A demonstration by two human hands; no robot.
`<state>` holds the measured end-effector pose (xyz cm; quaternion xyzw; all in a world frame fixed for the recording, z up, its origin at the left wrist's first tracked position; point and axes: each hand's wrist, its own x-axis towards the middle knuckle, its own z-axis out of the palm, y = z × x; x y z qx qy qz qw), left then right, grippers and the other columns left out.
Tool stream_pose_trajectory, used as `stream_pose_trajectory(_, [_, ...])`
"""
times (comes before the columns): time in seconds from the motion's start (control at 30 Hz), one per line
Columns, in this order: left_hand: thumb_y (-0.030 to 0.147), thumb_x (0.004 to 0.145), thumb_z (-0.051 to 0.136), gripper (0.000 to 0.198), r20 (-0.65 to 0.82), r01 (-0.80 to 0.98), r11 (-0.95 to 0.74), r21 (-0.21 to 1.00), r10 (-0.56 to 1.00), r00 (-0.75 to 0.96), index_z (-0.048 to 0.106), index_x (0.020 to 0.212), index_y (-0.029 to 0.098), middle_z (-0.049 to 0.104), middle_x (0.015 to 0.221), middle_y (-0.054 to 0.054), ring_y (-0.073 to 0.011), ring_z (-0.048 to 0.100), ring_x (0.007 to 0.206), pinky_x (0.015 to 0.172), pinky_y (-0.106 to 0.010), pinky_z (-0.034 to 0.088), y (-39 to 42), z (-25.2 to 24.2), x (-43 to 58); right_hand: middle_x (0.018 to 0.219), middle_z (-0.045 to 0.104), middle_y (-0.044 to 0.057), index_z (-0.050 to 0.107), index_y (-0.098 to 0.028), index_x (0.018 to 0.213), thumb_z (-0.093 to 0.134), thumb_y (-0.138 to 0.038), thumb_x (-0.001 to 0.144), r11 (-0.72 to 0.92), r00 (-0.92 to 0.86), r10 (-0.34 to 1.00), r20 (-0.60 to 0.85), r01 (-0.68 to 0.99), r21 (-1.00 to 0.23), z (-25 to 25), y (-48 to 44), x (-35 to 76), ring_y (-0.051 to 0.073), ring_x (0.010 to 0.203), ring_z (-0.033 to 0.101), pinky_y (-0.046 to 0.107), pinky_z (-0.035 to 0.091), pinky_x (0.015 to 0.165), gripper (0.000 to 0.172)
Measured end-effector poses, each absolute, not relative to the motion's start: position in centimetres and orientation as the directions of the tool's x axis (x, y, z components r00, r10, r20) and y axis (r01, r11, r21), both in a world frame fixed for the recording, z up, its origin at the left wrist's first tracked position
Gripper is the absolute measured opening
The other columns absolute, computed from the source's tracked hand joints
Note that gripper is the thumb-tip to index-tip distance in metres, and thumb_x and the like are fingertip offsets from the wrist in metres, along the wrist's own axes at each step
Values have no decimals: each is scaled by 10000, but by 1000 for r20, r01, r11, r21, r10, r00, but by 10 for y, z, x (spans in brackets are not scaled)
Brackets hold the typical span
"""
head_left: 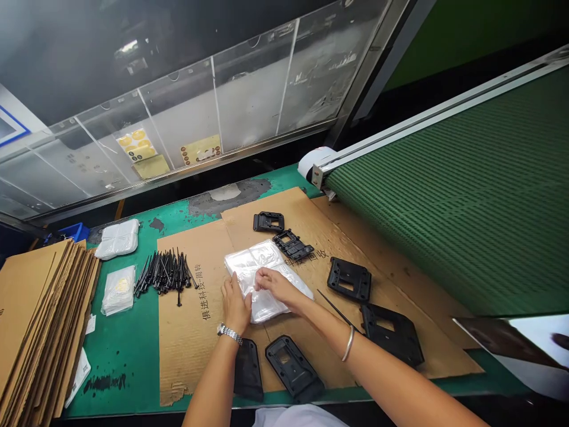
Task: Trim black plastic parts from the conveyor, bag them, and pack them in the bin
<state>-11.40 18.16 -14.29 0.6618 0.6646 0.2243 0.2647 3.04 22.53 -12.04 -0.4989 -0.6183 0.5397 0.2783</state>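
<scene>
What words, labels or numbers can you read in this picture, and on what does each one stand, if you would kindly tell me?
"俱进科技-同转" (last two characters uncertain): printed on the cardboard sheet.
Two yellow stickers on the window glass: too small to read.
Characters on the cardboard beside the black plastic part: too blurred to read.

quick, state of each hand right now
Left hand: on the clear plastic bag, fingers curled, cannot tell if gripping.
Right hand: on the same bag, cannot tell if gripping.
</scene>
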Motion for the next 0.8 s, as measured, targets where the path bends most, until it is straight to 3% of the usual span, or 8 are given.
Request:
stream_pose_trajectory(0.13, [162, 712, 484, 655, -48, 756, 41, 653, 999, -13, 269, 1316, 28, 375, 1261, -214, -280, 344, 1168, 999, -407, 263, 191, -145, -106, 588, 441, -50, 347, -217, 709, 364, -575, 746, -227, -305, 921, -244, 91, -970, -102, 229, 28, 101, 526, 470, 255, 421, 538, 361])
stream_pose_trajectory(0.27, [185, 675, 534, 710, 110, 609, -108, 786, 993, 34, 263, 1326, 100, 345, 1332, -172, -266, 281, 1245, 1037, -415, 211, 185, -125, -106, 538, 414, -74, 386, -207, 729, 494, -627, 681, -324, -335, 894, -299, -22, -946, -80, 212, 28, 71, 425, 409, 195, 343, 383, 437])
stream_pose_trajectory(0.37, [227, 735, 505, 350, 57, 409, -150, 900, 972, 229, 574, 1074, 173, 614, 996, -84, -213, 507, 1004, 969, -388, 313, 181, -103, -110, 549, 429, -68, 430, -197, 770, 513, -642, 682, -346, -302, 902, -307, -84, -934, -66, 195, 35, 69, 434, 404, 174, 315, 345, 460])
stream_pose_trajectory(0.43, [249, 769, 470, 237, -5, 343, -100, 934, 956, 292, 656, 894, 173, 624, 722, -38, -158, 555, 726, 809, -340, 421, 181, -91, -112, 610, 478, -47, 459, -192, 865, 551, -656, 646, -381, -273, 903, -332, -152, -912, -59, 184, 45, 80, 490, 437, 170, 327, 351, 522])
stream_pose_trajectory(0.5, [259, 780, 449, 261, -33, 317, -68, 946, 953, 302, 666, 886, 162, 576, 614, -12, -114, 503, 554, 609, -271, 436, 180, -84, -113, 650, 525, -27, 479, -178, 933, 627, -633, 592, -461, -329, 862, -386, -189, -867, -55, 173, 60, 82, 521, 456, 177, 349, 385, 587])
stream_pose_trajectory(0.57, [271, 775, 450, 287, -51, 279, -43, 959, 946, 322, 666, 922, 153, 530, 568, 5, -91, 451, 490, 506, -234, 385, 178, -80, -113, 625, 544, -17, 516, -151, 845, 676, -580, 578, -538, -438, 791, -427, -166, -826, -53, 161, 76, 68, 505, 448, 183, 353, 428, 530])
stream_pose_trajectory(0.67, [310, 747, 469, 330, -116, 203, 45, 978, 929, 350, 673, 934, 130, 433, 483, 37, -78, 374, 449, 466, -225, 339, 174, -76, -111, 569, 530, -19, 483, -151, 647, 684, -544, 591, -560, -490, 756, -434, -141, -816, -54, 142, 94, 59, 495, 432, 191, 330, 465, 445])
stream_pose_trajectory(0.8, [340, 732, 483, 355, -174, 225, 95, 970, 916, 362, 668, 940, 119, 431, 480, 37, -78, 355, 436, 448, -225, 323, 168, -71, -97, 471, 400, -74, 397, -186, 575, 599, -637, 612, -467, -352, 841, -411, -89, -880, -58, 118, 108, 50, 438, 313, 194, 235, 430, 495])
